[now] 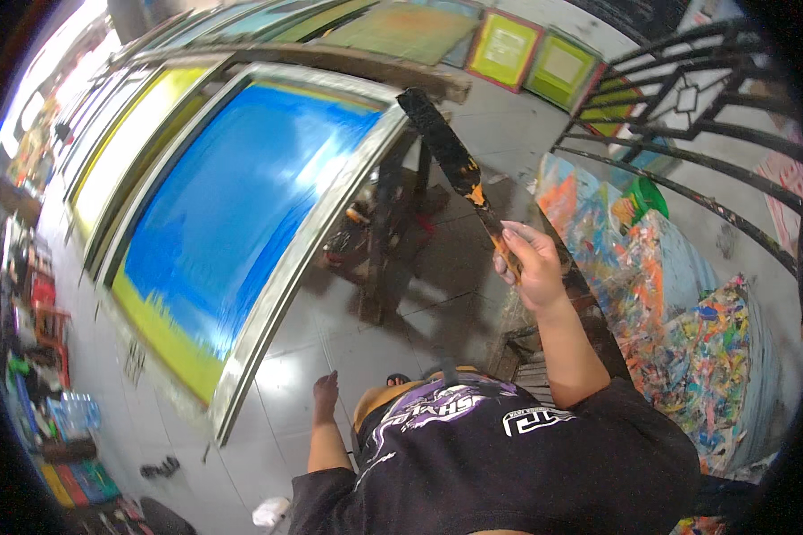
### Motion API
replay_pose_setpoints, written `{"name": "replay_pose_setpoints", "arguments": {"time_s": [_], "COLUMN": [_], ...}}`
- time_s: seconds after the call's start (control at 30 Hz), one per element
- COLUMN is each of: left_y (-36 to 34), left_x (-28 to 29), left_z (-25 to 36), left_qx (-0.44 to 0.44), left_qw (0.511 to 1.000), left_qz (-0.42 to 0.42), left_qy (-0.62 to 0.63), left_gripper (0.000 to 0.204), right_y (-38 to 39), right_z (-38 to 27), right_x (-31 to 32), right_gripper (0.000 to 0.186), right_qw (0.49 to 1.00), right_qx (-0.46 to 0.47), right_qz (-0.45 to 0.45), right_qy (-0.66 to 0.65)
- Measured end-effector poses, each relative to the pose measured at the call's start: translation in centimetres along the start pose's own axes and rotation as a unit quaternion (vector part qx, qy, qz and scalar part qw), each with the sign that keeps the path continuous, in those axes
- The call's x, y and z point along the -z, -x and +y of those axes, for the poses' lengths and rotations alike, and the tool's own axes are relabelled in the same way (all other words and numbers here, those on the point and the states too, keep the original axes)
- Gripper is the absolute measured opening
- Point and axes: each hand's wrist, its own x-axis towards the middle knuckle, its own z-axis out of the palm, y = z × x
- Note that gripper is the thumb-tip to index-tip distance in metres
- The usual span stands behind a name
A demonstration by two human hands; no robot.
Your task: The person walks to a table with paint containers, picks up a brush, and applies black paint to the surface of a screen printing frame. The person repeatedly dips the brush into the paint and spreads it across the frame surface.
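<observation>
Head view. Right hand is closed around the handle of a long, dark spatula, raised at centre right; its blade is black with orange smears and points up and away. Left hand hangs low near the floor, holding nothing; how far its fingers are spread is not clear. To the left, a framed printing screen leans tilted, mostly coated blue, with yellow mesh bare along its near-left edge; coating appears largely done. A paint-splattered table stands right.

A large screen frame coated blue and yellow leaned against a wooden stand. Smaller green frames rested along the wall, beside a black metal railing and paint-splattered boards.
</observation>
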Motion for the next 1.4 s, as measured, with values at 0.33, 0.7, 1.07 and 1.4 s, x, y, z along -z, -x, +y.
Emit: {"name": "replay_pose_setpoints", "arguments": {"time_s": [0.33, 0.7, 1.07, 1.4], "left_y": [-2.9, -9.9, -22.4, -34.8], "left_x": [-8.9, -23.7, -39.6, -42.5], "left_z": [42.8, 70.0, 93.0, 107.8], "left_qx": [-0.173, -0.279, -0.294, -0.254], "left_qw": [0.941, 0.876, 0.887, 0.878], "left_qz": [-0.272, -0.360, -0.293, -0.243], "left_qy": [0.106, 0.160, 0.204, 0.324], "left_gripper": [0.046, 0.042, 0.039, 0.042], "right_y": [-13.3, -34.3, -55.2, -79.7], "right_z": [-0.2, -6.5, -8.6, -10.1], "right_x": [11.1, 25.3, 42.6, 46.4], "right_gripper": [0.027, 0.028, 0.023, 0.025], "right_qw": [0.993, 0.980, 0.992, 1.000], "right_qx": [0.032, 0.004, 0.024, -0.020], "right_qz": [0.101, 0.191, 0.122, -0.005], "right_qy": [-0.059, -0.058, -0.034, -0.003]}}
